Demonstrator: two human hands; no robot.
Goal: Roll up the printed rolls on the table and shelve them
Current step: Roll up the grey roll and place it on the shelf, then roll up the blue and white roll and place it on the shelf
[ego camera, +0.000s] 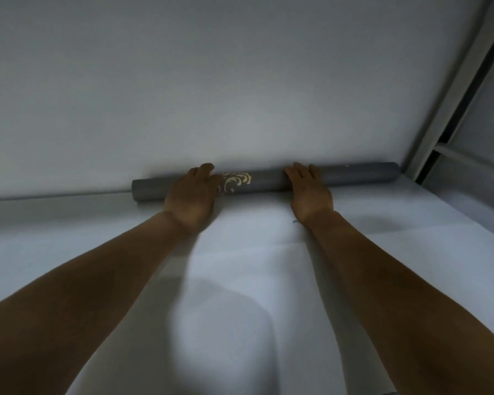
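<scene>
A grey printed roll (265, 180) with a cream floral motif lies crosswise on the white table (69, 223), near its far edge against a pale wall. White sheet material (254, 266) runs from the roll back toward me. My left hand (193, 195) rests palm down on the roll's left half, fingers spread over its top. My right hand (310, 189) presses flat on the right half in the same way. Both arms are stretched out straight. The roll's two ends stick out past my hands.
A pale wall (211, 81) rises right behind the roll. A grey metal frame (451, 95) with bars stands at the right, close to the roll's right end. My shadow falls on the sheet near me.
</scene>
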